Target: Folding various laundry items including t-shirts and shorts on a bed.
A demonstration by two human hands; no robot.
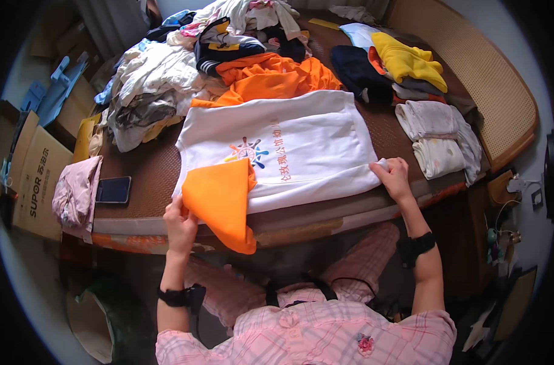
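A white sweatshirt (325, 134) with an orange sleeve (219, 201) lies spread sideways on the brown bed mat in front of me. A colourful wheel-like print and a line of lettering mark its body. My left hand (181, 226) pinches the near left edge, beside the orange sleeve, which is folded across the body and droops over the bed's edge. With my right hand (394, 177) I grip the near right corner of the white cloth. Both hands are closed, and the near edge of the sweatshirt is rolled or folded between them.
A large heap of clothes (161, 73) lies behind, with orange garments (277, 76) touching the sweatshirt. Folded clothes (435, 137) and a yellow garment (408, 61) lie right. At left are a phone (113, 190), a pink garment (76, 191) and a cardboard box (40, 182).
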